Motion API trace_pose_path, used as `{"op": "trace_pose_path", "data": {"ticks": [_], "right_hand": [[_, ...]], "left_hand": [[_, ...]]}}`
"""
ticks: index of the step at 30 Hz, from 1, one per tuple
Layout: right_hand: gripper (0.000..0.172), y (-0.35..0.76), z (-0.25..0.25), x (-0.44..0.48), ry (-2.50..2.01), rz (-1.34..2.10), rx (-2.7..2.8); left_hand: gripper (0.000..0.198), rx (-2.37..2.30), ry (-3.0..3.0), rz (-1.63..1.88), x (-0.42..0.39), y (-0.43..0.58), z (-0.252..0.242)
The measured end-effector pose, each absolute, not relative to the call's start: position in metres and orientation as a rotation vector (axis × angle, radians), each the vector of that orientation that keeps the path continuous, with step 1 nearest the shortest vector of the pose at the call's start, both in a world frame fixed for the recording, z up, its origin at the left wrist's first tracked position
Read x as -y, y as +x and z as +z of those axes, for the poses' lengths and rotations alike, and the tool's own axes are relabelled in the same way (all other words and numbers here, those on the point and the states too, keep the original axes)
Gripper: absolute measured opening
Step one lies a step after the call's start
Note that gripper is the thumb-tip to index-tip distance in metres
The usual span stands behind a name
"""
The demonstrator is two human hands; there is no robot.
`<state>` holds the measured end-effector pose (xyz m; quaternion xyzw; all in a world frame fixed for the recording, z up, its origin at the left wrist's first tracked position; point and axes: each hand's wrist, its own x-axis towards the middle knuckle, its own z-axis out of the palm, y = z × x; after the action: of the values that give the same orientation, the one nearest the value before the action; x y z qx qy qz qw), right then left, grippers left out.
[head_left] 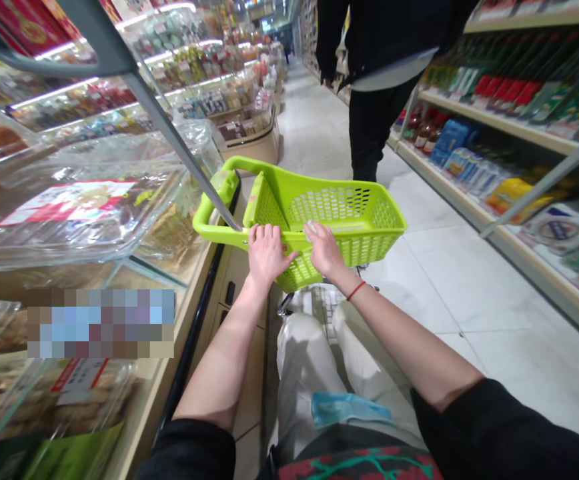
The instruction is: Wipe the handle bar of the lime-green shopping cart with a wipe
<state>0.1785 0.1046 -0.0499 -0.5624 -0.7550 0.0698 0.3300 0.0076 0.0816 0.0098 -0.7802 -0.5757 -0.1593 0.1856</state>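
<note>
A lime-green shopping cart [369, 240] with slotted basket walls stands sideways in front of my legs. My left hand [265, 252] rests over the near rim close to the handle end, fingers on top and thumb stretched along the outer wall. Farther along the same rim, my right hand [323, 248] is curled over the edge, its fingertips reaching inside and a red string round the wrist. The basket's inside shows only bare green plastic. A grey metal pole [179, 147] crosses the view down to the cart's handle end.
Packaged food fills the display counter [204, 293] on the left, close to the cart. A person in dark clothes [377, 127] stands in the aisle beyond. Shelves [499, 120] of bottles and boxes line the right. Pale floor tiles [434, 280] run between.
</note>
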Motion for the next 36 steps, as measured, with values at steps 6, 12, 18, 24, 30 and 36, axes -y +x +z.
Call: {"op": "trace_pose_path", "data": {"ticks": [6,12,18,24,30,36], "right_hand": [[0.074,0.153,-0.045,-0.109,-1.236,0.202,2.114],[0.068,0.183,-0.055,-0.103,-1.27,0.08,2.142],[0.066,0.238,-0.071,-0.098,-1.527,-0.063,2.073],[0.062,0.237,-0.072,-0.095,-1.669,-0.053,1.952],[0.066,0.18,-0.05,-0.094,-1.454,0.104,2.062],[0.069,0.174,-0.046,-0.095,-1.333,0.106,2.15]], "left_hand": [[0.048,1.634,-2.177,-0.438,-0.08,0.007,0.012],[0.048,1.605,-2.13,-0.391,-0.078,0.005,0.013],[0.06,1.599,-2.143,-0.372,-0.074,0.004,0.015],[0.069,1.631,-2.135,-0.405,-0.073,0.008,0.01],[0.064,1.624,-2.157,-0.456,-0.071,0.013,0.007],[0.055,1.642,-2.156,-0.475,-0.068,0.013,0.01]]}}
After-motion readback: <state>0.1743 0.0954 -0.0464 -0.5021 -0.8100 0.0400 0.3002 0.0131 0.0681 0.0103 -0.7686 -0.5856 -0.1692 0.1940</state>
